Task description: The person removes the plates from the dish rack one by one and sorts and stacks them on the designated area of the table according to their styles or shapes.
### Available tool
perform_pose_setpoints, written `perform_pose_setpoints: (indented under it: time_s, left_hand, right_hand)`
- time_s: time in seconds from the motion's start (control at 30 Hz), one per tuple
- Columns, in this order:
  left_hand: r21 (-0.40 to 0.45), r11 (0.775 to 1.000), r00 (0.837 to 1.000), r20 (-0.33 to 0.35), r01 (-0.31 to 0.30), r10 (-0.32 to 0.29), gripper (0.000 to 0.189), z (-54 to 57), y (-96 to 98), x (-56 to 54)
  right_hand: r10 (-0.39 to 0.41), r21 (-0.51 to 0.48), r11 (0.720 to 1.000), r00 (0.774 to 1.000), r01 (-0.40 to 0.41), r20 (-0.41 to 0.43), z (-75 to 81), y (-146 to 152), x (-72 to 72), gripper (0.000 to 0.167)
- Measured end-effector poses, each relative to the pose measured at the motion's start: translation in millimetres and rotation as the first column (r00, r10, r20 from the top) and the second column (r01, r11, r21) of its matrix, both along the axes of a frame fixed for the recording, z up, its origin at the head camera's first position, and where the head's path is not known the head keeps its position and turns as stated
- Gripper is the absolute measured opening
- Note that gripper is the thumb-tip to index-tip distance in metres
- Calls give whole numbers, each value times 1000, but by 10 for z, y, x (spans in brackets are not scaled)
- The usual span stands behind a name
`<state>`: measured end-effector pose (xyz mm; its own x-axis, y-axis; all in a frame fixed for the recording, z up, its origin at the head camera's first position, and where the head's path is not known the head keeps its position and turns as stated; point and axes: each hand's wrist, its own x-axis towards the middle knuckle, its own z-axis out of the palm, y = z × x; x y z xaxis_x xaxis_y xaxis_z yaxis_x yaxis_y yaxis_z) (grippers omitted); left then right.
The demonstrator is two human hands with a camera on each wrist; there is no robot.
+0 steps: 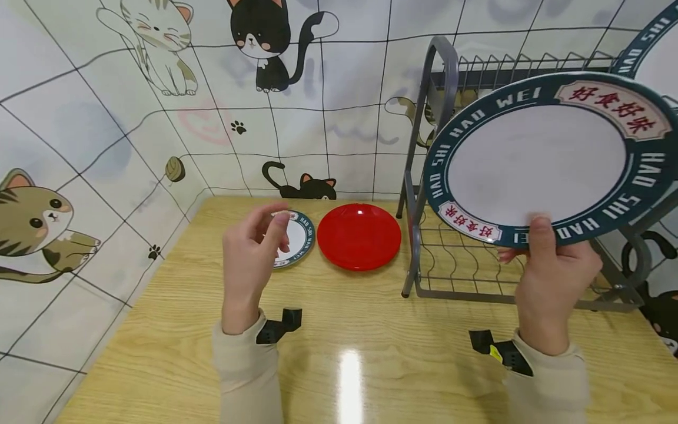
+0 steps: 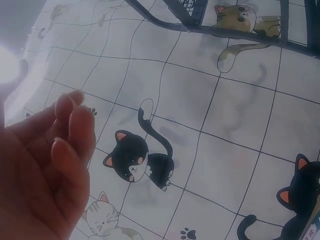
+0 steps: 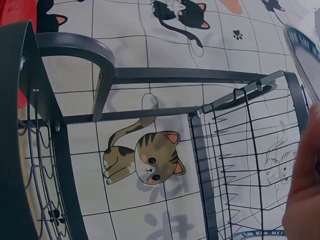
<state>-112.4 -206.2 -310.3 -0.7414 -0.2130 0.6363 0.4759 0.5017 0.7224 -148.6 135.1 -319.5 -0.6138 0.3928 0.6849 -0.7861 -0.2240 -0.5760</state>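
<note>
In the head view my right hand (image 1: 556, 288) pinches the lower edge of a large oval plate (image 1: 535, 165), thumb on its white face. The plate has a dark green rim with lettering and is held up, face toward me, in front of the dish rack (image 1: 424, 259). The right wrist view catches only a strip of this plate (image 3: 304, 50) beside the right hand (image 3: 305, 185). My left hand (image 1: 246, 259) is raised with loosely bent fingers and nothing in them. It partly covers a small green-rimmed plate (image 1: 304, 241) on the table.
A red plate (image 1: 359, 237) lies between the small plate and the two-tier metal rack. Another green-rimmed plate (image 1: 659, 56) stands at the rack's upper right. Cat-patterned walls (image 1: 349, 76) border the wooden table (image 1: 371, 330) at the back and left.
</note>
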Motion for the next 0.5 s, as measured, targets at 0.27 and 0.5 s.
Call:
perform_pose_setpoints:
  time_s: [0.27, 0.5]
  left_hand:
    - [-162, 980, 987, -87, 117, -133, 16, 13, 92, 17]
    - [-303, 915, 954, -49, 268, -296, 30, 30, 206, 30]
  right_hand:
    - [-172, 522, 850, 974, 72, 145, -118, -31, 22, 16]
    - [-173, 794, 603, 984, 78, 34, -177, -102, -4, 23]
